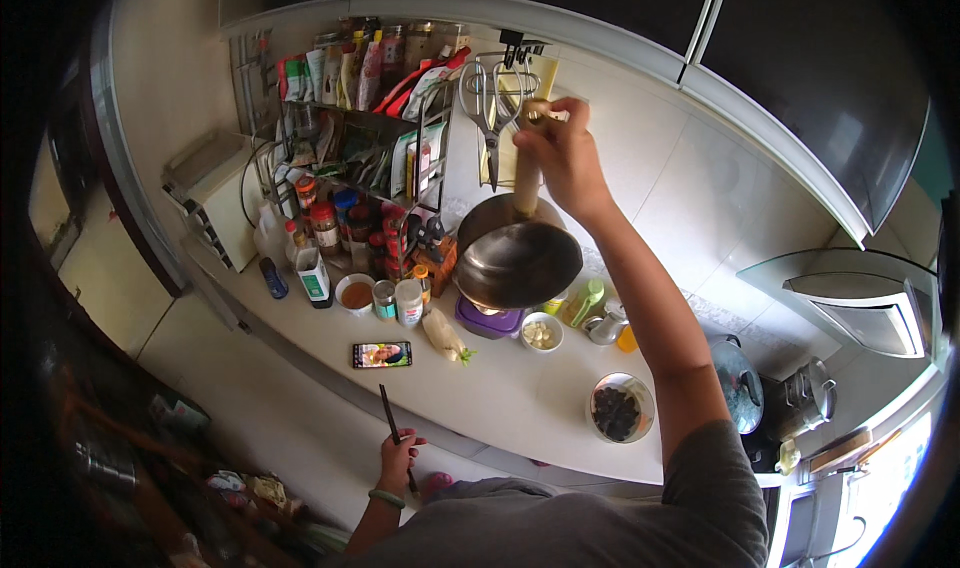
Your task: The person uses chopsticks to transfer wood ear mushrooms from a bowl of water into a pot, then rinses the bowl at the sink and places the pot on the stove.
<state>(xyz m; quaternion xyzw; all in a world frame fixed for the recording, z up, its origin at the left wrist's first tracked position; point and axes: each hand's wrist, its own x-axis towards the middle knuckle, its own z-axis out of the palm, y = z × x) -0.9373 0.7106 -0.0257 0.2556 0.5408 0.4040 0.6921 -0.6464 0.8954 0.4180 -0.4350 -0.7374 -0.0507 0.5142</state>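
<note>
My right hand (571, 151) is raised at the wall, its fingers around the upper end of the pale handle of a metal pan (517, 264). The pan hangs bowl-down in front of the tiles. Just left of that hand, a pair of metal kitchen scissors (489, 121) hangs below black hooks (516, 54). Whether the handle is on a hook cannot be seen. Low in front of my body, my left hand (397, 459) grips dark chopsticks (388, 410), which point up toward the counter. A green bangle circles that wrist.
On the white counter (517, 403) are a phone (382, 355), a peeled white radish (444, 335), a purple-lidded container (489, 320), a bowl of garlic cloves (541, 333) and a bowl of dark pieces (621, 410). A spice rack (360, 117) stands left; lidded pots (735, 388) sit right.
</note>
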